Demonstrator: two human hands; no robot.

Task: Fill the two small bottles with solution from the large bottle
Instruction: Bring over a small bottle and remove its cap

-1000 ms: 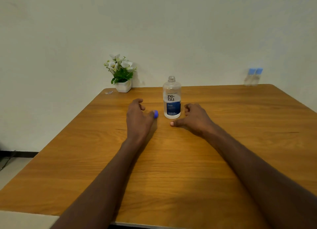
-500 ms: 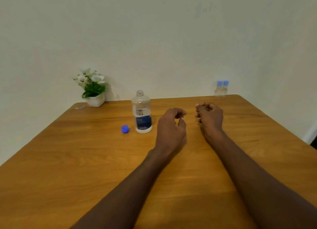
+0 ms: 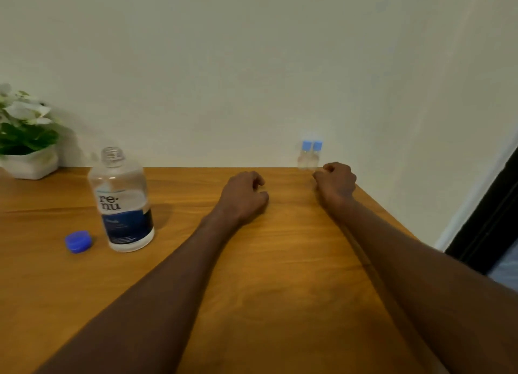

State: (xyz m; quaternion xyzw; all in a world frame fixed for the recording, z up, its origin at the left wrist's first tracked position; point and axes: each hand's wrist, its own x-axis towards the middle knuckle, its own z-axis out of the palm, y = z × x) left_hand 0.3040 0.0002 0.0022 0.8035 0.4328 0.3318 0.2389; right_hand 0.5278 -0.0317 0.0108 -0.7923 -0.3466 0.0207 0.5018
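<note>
Wooden table (image 3: 280,275), bearing all items. Potted plant (image 3: 26,143) at far left corner, against the wall. Large bottle (image 3: 123,202) upright, uncapped, toward left edge, part-filled with clear solution. Left hand (image 3: 244,197) mid-table, fingers loosely curled, grasping nothing. Right hand (image 3: 336,184) near far right corner, fingers curled inward, empty, just beside the small bottles. Blue cap (image 3: 78,241) flat on table, just left of large bottle. Two small bottles (image 3: 309,154) side by side, capped, at far edge.
</note>
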